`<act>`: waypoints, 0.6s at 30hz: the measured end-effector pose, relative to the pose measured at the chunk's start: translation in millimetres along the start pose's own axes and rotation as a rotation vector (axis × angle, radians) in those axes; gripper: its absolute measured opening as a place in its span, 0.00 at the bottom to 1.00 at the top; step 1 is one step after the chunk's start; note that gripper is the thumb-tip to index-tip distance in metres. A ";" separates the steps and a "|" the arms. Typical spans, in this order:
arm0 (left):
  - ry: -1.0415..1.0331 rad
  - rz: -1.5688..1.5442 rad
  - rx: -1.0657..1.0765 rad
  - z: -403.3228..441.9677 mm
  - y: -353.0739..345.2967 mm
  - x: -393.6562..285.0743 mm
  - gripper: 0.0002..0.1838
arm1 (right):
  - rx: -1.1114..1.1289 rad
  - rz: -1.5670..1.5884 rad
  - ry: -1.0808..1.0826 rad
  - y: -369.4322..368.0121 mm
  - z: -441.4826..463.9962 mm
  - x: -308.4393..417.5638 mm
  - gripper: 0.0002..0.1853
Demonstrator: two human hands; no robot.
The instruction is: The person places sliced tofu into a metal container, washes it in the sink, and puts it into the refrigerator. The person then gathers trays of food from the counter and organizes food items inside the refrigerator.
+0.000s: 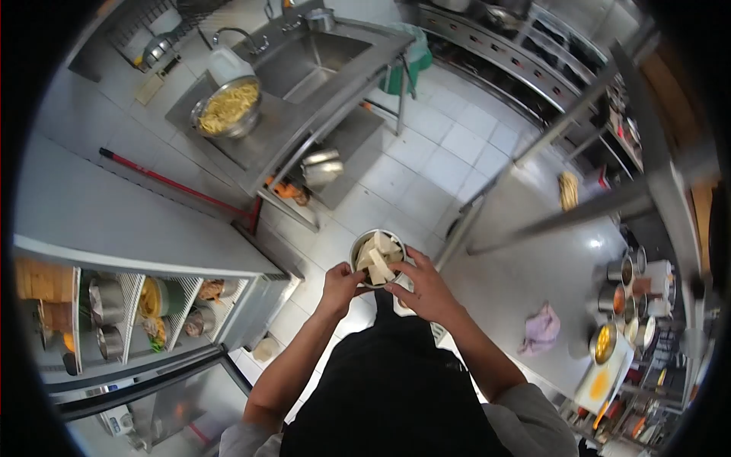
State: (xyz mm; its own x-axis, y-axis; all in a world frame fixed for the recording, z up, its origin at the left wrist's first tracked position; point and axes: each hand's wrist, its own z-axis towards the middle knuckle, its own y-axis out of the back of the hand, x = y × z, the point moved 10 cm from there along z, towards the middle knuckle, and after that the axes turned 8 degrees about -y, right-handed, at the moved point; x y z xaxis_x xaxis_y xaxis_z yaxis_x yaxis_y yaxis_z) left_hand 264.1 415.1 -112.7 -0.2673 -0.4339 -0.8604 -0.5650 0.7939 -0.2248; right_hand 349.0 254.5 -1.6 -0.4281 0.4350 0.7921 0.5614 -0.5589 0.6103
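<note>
Cream-white blocks (378, 255) in a silver-grey near bowl (353, 249); plain black apron (388, 381), grey sleeves (533, 419); at far left, pale yellow strips (228, 105) in a silver far bowl (246, 124); at left, a red pole (175, 181); at right, a lilac cloth (541, 329) on a grey worktop (495, 297), and a white board (618, 365) stained orange-yellow; white floor tiles (462, 142) gridded by grey lines

Pale chunks (378, 257) hide the metal bowl's (355, 245) floor. Below the bowl, the view's bottom edge crops the person's black apron (388, 388); far beyond the bowl, the top edge crops the stove (491, 39). Small items (643, 423) far right of it are unclear.
</note>
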 end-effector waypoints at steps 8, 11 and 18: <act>-0.066 0.003 -0.154 113.8 112.0 -100.6 0.10 | 0.017 0.284 -0.152 6.5 209.0 -15.1 0.21; -0.054 0.030 -0.137 157.9 146.7 -139.5 0.06 | 0.036 0.206 -0.180 -3.4 280.1 -29.4 0.19; -0.097 0.014 -0.010 269.6 177.8 -230.8 0.05 | 0.116 0.106 -0.149 -17.3 435.7 -8.1 0.19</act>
State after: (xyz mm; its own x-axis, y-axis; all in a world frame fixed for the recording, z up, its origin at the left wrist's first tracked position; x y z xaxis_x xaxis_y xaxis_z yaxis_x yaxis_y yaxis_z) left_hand 435.7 771.3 -77.4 -0.1988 -0.3789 -0.9038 -0.5693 0.7953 -0.2082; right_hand 651.4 568.2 -20.7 -0.2582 0.4825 0.8370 0.6790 -0.5257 0.5125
